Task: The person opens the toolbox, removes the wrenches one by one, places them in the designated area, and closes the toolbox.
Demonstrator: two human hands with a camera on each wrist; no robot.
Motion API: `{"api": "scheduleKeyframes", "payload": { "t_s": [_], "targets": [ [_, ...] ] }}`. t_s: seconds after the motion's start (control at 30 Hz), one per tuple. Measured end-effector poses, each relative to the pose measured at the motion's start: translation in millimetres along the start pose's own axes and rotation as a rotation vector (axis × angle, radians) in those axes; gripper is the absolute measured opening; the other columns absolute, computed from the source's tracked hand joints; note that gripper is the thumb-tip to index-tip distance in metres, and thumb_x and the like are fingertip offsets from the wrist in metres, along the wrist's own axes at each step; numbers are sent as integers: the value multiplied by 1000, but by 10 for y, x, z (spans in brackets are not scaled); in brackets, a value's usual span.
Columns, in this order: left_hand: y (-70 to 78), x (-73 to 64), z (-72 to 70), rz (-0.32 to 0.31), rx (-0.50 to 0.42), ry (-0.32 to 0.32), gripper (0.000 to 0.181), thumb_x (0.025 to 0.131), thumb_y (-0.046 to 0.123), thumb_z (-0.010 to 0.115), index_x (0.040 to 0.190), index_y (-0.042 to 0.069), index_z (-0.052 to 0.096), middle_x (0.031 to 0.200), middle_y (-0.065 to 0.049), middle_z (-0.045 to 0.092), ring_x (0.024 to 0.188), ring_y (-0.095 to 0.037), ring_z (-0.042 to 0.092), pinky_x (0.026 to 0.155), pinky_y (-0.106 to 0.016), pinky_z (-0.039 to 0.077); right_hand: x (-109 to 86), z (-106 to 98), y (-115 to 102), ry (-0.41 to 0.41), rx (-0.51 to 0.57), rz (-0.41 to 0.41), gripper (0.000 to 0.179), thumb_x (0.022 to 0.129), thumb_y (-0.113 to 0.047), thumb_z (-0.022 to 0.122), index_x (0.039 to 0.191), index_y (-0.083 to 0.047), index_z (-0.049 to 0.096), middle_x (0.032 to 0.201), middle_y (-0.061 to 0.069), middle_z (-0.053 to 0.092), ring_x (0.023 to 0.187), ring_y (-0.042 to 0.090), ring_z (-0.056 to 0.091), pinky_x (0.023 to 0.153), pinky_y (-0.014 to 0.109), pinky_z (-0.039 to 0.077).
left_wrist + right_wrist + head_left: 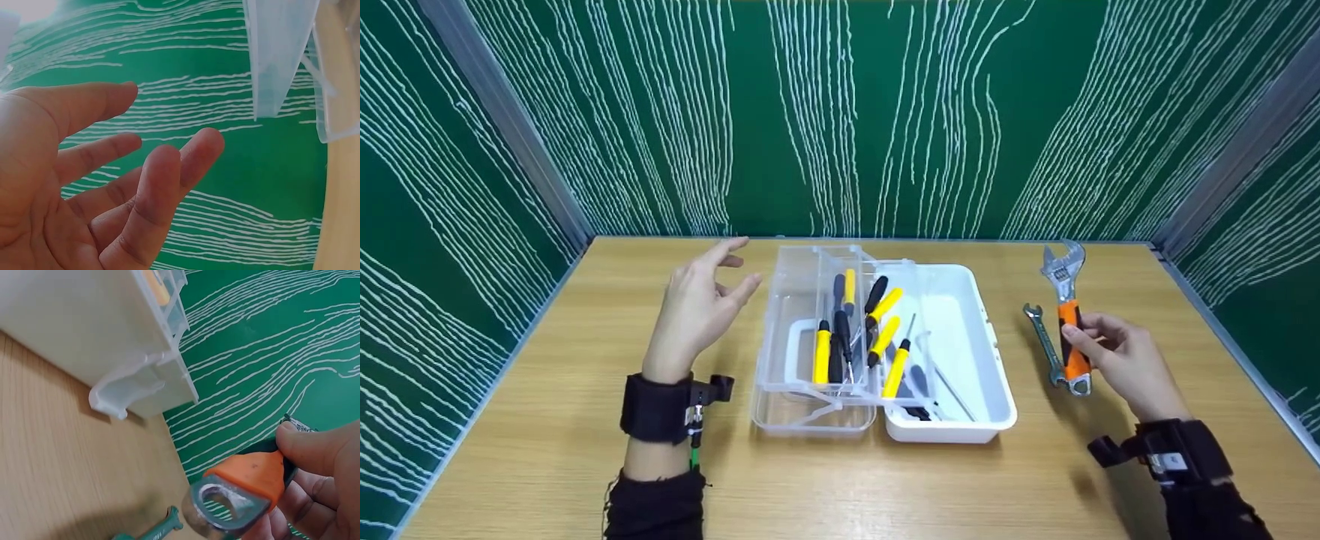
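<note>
My right hand (pixel 1125 360) pinches an adjustable wrench (pixel 1072 330) by its orange and black handle, thumb on the near side, jaw end pointing away. In the right wrist view the handle's metal end with its hole (pixel 225 506) faces the camera. Just left of it a smaller open-ended wrench (pixel 1044 345) lies on the table. My left hand (pixel 694 307) hovers left of the toolbox with fingers spread and relaxed, holding nothing. The white toolbox (pixel 990 360) stands with its clear lid folded to the left; yellow-and-black screwdrivers (pixel 897 369) lie in its trays and base.
The clear lid (pixel 772 420) and raised trays (pixel 780 315) stick out toward my left hand. Green panels with white wavy lines (pixel 870 112) enclose the wooden table (pixel 840 487) at the back and sides. A clasp (pixel 109 399) juts from the box's right side.
</note>
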State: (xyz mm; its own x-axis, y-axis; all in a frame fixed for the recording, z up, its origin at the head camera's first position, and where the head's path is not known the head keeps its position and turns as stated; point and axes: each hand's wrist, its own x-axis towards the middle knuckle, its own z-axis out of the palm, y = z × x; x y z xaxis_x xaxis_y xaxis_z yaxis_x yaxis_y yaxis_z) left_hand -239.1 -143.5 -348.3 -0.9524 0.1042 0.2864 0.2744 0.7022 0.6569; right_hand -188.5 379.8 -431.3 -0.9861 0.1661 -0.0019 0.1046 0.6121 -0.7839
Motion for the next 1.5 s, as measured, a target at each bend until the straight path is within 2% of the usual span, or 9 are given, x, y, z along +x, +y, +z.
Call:
{"api": "scheduleKeyframes", "payload": {
  "t_s": [0.13, 0.37, 0.6, 0.8, 0.97, 1.1, 1.27, 1.43, 1.5],
  "targets": [
    [-3, -4, 0, -13, 5, -7, 56, 104, 28, 73, 155, 15, 56, 140, -18, 71, 91, -33, 76, 80, -45, 65, 33, -34, 62, -16, -22, 19, 54, 109, -49, 59, 135, -1, 62, 110, 3, 65, 88, 8, 62, 74, 18, 58],
    [-17, -3, 6, -40, 10, -19, 56, 104, 28, 73, 156, 16, 56, 141, -17, 70, 94, -33, 76, 82, -46, 65, 93, -68, 178, -28, -78, 50, 58, 109, -53, 56, 136, -2, 61, 120, 14, 64, 91, 13, 59, 74, 19, 56],
    [-30, 4, 6, -25, 11, -12, 56, 102, 26, 75, 154, 15, 57, 138, -19, 71, 92, -34, 77, 82, -47, 65, 152, -101, 303, -43, -126, 93, 60, 109, -56, 53, 136, -2, 62, 119, 16, 64, 96, 24, 56, 69, 25, 53],
    [-38, 3, 11, -20, 19, -8, 56, 102, 25, 75, 154, 14, 58, 138, -19, 72, 91, -34, 76, 81, -47, 65, 230, -145, 391, -92, -135, 160, 62, 111, -54, 51, 142, -1, 58, 129, 22, 59, 108, 32, 55, 73, 19, 51],
    [-34, 5, 13, -28, 19, -13, 56, 102, 26, 75, 154, 14, 58, 139, -18, 71, 91, -33, 76, 81, -47, 65, 295, -162, 450, -100, -149, 201, 65, 110, -55, 51, 144, 0, 56, 132, 24, 56, 112, 36, 54, 75, 19, 49],
    [-35, 9, 15, -30, 15, -13, 56, 102, 26, 75, 154, 14, 58, 139, -18, 71, 91, -33, 76, 79, -46, 65, 341, -161, 488, -95, -169, 215, 65, 111, -53, 52, 145, 3, 56, 134, 27, 56, 113, 38, 55, 81, 24, 50],
    [-37, 17, 20, -27, 16, -16, 56, 102, 25, 75, 154, 14, 58, 139, -18, 71, 90, -32, 76, 80, -45, 65, 394, -155, 534, -99, -176, 245, 64, 112, -48, 54, 147, 5, 54, 139, 32, 55, 115, 41, 56, 93, 38, 53],
    [-36, 22, 23, -38, 21, -23, 55, 102, 26, 74, 154, 15, 58, 140, -18, 71, 93, -33, 75, 82, -46, 65, 430, -149, 569, -116, -185, 258, 59, 112, -47, 54, 141, 4, 57, 136, 31, 58, 113, 39, 57, 93, 41, 54],
    [-37, 27, 29, -42, 24, -21, 55, 102, 26, 74, 153, 15, 58, 140, -18, 71, 93, -33, 75, 83, -47, 64, 433, -150, 581, -119, -207, 229, 58, 111, -47, 55, 138, 5, 58, 132, 32, 60, 111, 39, 59, 92, 42, 55]
  ]
}}
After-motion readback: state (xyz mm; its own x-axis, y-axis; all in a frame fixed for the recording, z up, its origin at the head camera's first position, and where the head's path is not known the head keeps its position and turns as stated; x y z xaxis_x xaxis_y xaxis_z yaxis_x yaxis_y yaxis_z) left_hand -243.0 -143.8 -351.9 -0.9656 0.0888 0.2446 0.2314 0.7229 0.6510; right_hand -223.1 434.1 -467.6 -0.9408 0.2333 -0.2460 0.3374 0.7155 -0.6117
